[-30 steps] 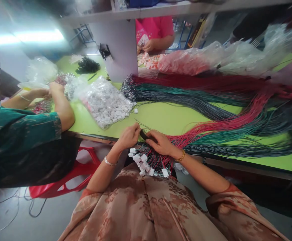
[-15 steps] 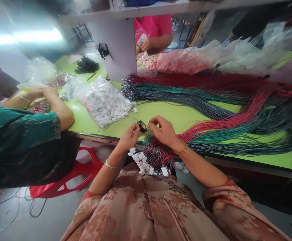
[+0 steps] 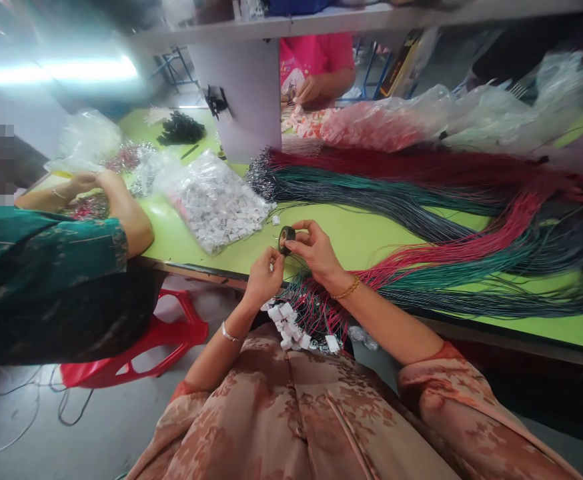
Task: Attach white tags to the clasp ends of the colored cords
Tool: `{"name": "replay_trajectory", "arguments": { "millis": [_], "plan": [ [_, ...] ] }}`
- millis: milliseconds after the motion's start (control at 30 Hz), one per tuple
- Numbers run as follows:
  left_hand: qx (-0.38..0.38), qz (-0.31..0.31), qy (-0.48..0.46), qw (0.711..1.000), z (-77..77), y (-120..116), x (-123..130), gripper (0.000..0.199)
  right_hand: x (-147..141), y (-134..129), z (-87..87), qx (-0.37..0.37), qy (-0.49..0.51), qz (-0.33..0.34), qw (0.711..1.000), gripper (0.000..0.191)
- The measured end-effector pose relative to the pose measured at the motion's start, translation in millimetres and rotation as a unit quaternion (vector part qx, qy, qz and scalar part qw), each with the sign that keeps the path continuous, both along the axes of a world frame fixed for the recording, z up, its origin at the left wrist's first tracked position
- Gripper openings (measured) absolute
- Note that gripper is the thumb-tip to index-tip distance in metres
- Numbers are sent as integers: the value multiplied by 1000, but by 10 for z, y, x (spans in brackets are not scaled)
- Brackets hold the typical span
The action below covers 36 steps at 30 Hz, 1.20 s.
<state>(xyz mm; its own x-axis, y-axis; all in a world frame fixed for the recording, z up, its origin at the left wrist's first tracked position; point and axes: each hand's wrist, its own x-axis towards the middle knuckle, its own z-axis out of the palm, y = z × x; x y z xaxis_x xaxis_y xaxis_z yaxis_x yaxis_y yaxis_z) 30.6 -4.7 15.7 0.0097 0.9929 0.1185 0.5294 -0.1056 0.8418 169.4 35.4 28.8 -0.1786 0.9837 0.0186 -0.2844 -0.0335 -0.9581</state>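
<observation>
A small roll of black tape (image 3: 286, 240) is between my two hands above the table's front edge. My right hand (image 3: 317, 252) is closed on the roll with thumb and fingers. My left hand (image 3: 265, 275) is pinched just left of it, with thin wires and a bit of white at the fingers; what exactly it grips is too small to tell. Below my hands, white connectors (image 3: 289, 327) on red, green and black wires hang over the edge at my lap. Long bundles of red wires (image 3: 436, 250) and green wires (image 3: 421, 270) run off to the right.
A clear bag of white connectors (image 3: 221, 207) lies left of my hands on the green table (image 3: 359, 230). One person in teal (image 3: 46, 253) works at the left, another in pink (image 3: 321, 63) across the table. A red stool (image 3: 181, 327) and a divider (image 3: 246, 93) also show.
My right hand has moved left and taken hold of the tape roll, which now stands more upright. My left hand has shifted slightly. The whole view has moved a little.
</observation>
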Motion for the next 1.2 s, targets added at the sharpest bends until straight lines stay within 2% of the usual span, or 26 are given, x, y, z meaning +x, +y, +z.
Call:
{"name": "replay_trajectory", "arguments": {
  "millis": [100, 233, 300, 400, 467, 633, 700, 767, 867, 967, 1067, 1133, 1200],
  "plan": [
    [-43, 6, -75, 996, -48, 29, -33, 11, 28, -55, -12, -1, 25, -9, 1000, 57],
    [-73, -46, -98, 991, -82, 69, -87, 15, 84, -142, -43, 5, 30, 4, 1000, 58],
    [-103, -57, -144, 983, -93, 94, -94, 19, 101, -202, -48, -3, 29, -13, 999, 54],
    [-175, -59, -254, 949, -96, 129, -81, 21, 114, -302, -49, -15, -7, -47, 999, 35],
    [-202, -66, -288, 934, -78, 137, -71, 21, 126, -353, -59, -15, -46, -25, 999, 37],
    [-222, -104, -301, 921, 25, 114, -88, 21, 189, -379, -111, -23, -151, 57, 987, 43],
    [-224, -124, -283, 924, 55, 109, -112, 26, 203, -376, -115, -14, -187, 92, 978, 40],
    [-214, -132, -236, 939, 67, 110, -135, 31, 196, -380, -106, -7, -196, 124, 973, 34],
    [-139, -127, -120, 975, 65, 99, -138, 32, 159, -378, -98, -25, -175, 142, 974, 24],
    [-46, -93, 14, 995, 63, 44, -88, 30, 129, -341, -127, -51, -158, 128, 978, 19],
    [-3, -33, 110, 993, 29, -29, -17, 29, 125, -279, -174, -59, -163, 125, 977, 14],
    [9, -14, 101, 995, -39, -52, 16, 28, 122, -248, -196, -70, -159, 136, 975, 9],
    [0, -9, 26, 1000, -140, -42, 36, 29, 108, -236, -212, -84, -158, 148, 973, 12]
  ]
}}
